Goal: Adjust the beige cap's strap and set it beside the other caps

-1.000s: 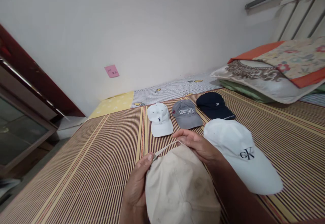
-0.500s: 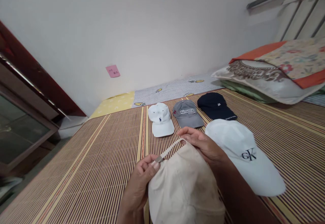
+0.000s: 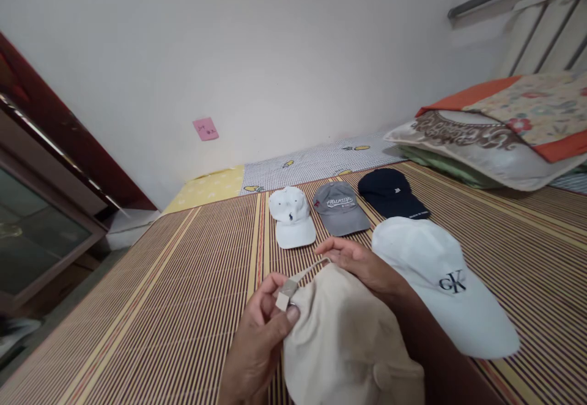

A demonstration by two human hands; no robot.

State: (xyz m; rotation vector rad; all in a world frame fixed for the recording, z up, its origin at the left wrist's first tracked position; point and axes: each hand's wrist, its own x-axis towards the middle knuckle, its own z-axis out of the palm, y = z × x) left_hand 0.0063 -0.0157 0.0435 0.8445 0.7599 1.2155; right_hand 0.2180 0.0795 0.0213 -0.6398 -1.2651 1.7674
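A beige baseball cap (image 3: 348,331) is held up in front of me, its back opening facing away. My left hand (image 3: 259,334) pinches the cap's edge beside the metal buckle (image 3: 288,290), where a short strap end sticks out. My right hand (image 3: 362,265) grips the other end of the back strap (image 3: 312,267), fingers partly hidden behind the cap. Just beyond lie a white cap with a small dark logo (image 3: 292,218), a grey cap with white lettering (image 3: 340,209) and a navy cap (image 3: 389,192). A larger white cap with a CK-like mark (image 3: 440,282) rests beside my right forearm.
The caps lie on a striped bamboo mat (image 3: 183,307). Pillows (image 3: 495,130) are stacked at the right, below a radiator (image 3: 545,32). A pink note (image 3: 206,128) sticks to the white wall. A glass-fronted cabinet (image 3: 36,234) stands at the left.
The beige cap has turned and shifted slightly right. At the buckle, the strap end now stands out from the cap beside my left fingers. The other caps lie as before.
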